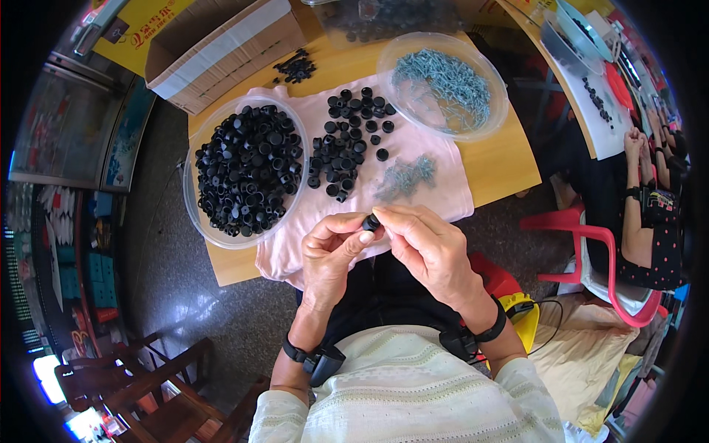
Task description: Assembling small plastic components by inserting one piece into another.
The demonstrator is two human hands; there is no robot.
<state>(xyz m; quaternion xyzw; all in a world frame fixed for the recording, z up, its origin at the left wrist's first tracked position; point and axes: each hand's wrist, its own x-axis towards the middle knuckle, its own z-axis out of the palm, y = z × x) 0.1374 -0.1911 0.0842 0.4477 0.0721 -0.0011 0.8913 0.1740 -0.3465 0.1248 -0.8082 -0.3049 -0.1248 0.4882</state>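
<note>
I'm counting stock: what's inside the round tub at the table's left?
The round tub holds a heap of black cap-like pieces. The lower ones are covered by those on top.

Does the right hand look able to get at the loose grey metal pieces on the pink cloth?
Probably yes: nothing visible lies between the right hand and the grey metal pieces just beyond it, though its fingertips are at a black cap.

Yellow panel [127, 50]: red printed lettering, beyond the surface's [508, 171] far left corner.
Hanging packets [57, 210]: any print too small to read.
</note>
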